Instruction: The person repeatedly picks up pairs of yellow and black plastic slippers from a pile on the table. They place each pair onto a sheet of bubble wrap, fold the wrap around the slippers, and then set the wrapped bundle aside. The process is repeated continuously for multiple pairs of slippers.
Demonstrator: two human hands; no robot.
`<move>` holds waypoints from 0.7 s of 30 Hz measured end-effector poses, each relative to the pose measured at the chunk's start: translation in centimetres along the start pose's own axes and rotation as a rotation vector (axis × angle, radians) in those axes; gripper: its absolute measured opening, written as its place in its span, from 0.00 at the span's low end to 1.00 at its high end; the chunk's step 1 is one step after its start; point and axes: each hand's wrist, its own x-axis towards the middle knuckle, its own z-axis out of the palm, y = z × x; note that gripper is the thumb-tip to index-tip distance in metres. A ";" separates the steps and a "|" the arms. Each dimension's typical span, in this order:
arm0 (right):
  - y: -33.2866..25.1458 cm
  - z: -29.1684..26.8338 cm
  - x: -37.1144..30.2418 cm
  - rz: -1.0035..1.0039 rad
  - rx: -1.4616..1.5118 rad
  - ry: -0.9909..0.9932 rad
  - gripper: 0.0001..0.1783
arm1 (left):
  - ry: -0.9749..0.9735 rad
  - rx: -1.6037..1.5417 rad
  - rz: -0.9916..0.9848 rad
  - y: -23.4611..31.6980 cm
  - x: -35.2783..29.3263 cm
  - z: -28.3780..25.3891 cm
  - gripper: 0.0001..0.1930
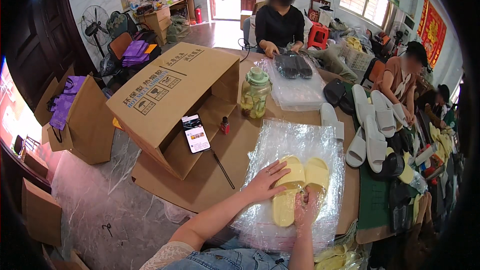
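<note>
A pair of pale yellow slide slippers lies on a stack of clear plastic bags [280, 137] in front of me. The left slipper [284, 211] and the right slipper [318, 171] lie side by side, soles down. My left hand [266, 181], with a ring on one finger, rests with stretched fingers on the left slipper's strap. At the gap between the slippers, my right hand [305, 207] has its fingers curled against the right slipper's footbed. Glossy plastic shows around the slippers; whether they are inside a bag I cannot tell.
An open cardboard box [175, 85] lies on its side at left, with a phone [195, 134] and small red bottle [225, 125] by its opening. Beyond stands a green-lidded jar [255, 92]. White slippers [374, 140] pile at right. A co-worker [281, 22] sits opposite, handling black slippers [292, 66].
</note>
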 end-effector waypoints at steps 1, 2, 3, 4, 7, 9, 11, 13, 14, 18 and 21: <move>-0.2 0.0 0.0 0.005 0.003 -0.003 0.23 | -0.006 -0.010 -0.007 0.0 0.0 0.0 0.34; -0.2 -0.1 0.0 0.009 0.005 -0.006 0.23 | -0.012 -0.020 -0.014 -0.1 -0.1 0.0 0.34; 0.0 0.0 0.0 0.004 0.006 -0.005 0.23 | -0.013 -0.023 -0.013 -0.1 0.0 0.0 0.34; 0.5 0.2 0.0 -0.002 0.007 -0.004 0.23 | -0.015 -0.026 -0.012 -0.1 0.0 0.0 0.34; 0.6 0.2 0.0 -0.006 -0.005 -0.008 0.24 | -0.006 -0.028 0.000 -0.3 0.0 0.2 0.34; 0.5 0.0 0.0 -0.015 -0.007 -0.031 0.25 | -0.004 -0.028 0.011 -0.3 0.1 0.1 0.34; 0.3 -0.5 0.0 -0.032 0.005 -0.074 0.26 | -0.010 -0.031 0.002 -0.2 0.1 0.1 0.34; -0.6 -1.9 -0.7 -0.168 -0.152 -0.151 0.28 | -0.001 -0.029 -0.001 -0.4 0.0 0.1 0.34; -1.0 -2.8 -1.3 -0.236 -0.229 -0.192 0.29 | 0.009 -0.026 0.000 -0.7 0.0 0.2 0.34; -4.4 -8.1 -5.6 -0.316 -0.158 -0.535 0.35 | 0.004 -0.045 -0.007 -0.6 -0.1 0.3 0.35; -7.9 -12.8 -4.9 -0.333 0.227 -0.967 0.23 | -0.033 -0.044 -0.042 0.2 0.1 -0.1 0.35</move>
